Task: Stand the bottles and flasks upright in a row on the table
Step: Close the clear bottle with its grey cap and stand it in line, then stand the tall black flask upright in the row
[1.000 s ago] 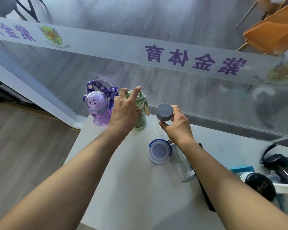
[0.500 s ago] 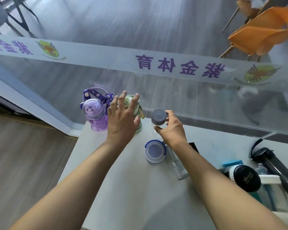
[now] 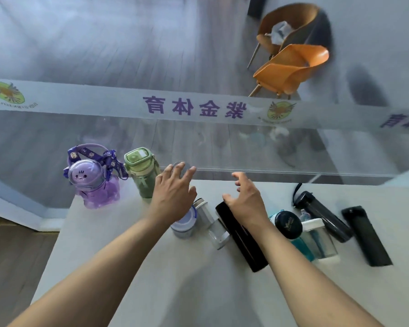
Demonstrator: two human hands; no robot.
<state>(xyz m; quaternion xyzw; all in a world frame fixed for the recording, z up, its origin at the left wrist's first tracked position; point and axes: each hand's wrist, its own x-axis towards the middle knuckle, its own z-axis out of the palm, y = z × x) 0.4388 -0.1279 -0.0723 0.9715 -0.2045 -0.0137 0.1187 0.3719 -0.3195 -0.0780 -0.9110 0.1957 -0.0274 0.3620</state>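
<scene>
A purple bottle (image 3: 92,182) with a strap and a green bottle (image 3: 141,175) stand upright side by side at the table's far left. Right of them a clear bottle's grey cap (image 3: 182,164) shows behind the fingertips of my left hand (image 3: 172,197), which is open with spread fingers; the bottle's body is hidden. My right hand (image 3: 246,197) hovers open over a lying black flask (image 3: 242,239). Below my left hand lie a blue-rimmed clear bottle (image 3: 184,224) and a clear bottle (image 3: 211,223).
To the right lie a black-lidded teal bottle (image 3: 288,224), a white-lidded clear bottle (image 3: 318,237), a black strapped bottle (image 3: 324,215) and a black flask (image 3: 366,238). The white table (image 3: 151,279) ends at a glass wall (image 3: 198,142); orange chairs (image 3: 291,64) stand beyond it.
My right hand has let go of the grey-capped bottle and moved right over the black flask. My left hand has left the green bottle and shifted right to the grey cap.
</scene>
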